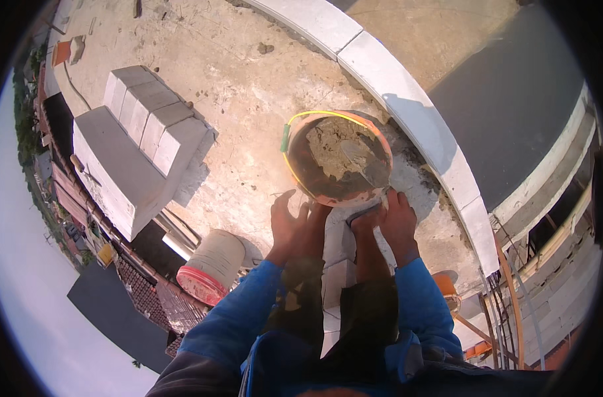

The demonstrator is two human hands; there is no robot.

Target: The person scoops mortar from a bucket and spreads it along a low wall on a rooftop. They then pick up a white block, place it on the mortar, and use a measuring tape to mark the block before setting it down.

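Observation:
A round orange bucket [300,173] stands on the concrete in front of me, with grey mortar [334,147] inside. Its yellow wire handle [315,113] with a green grip lies over the far rim. Partly sunk in the mortar is a trowel [358,157]. My right hand [399,221] is closed at the bucket's near right rim; the fingertips are partly hidden. Just short of the near left side, my left hand [291,226] is open, its fingers loosely curled and apart, nothing visible in them. My feet are between the two hands.
Pale blocks [142,119] are stacked at the left, with a trowel lying on the near one. A dirty white bucket [215,261] with a red rim lies on its side. A curved block wall [407,89] runs along the right. Rebar [500,311] stands at the lower right. Roofs lie below the left edge.

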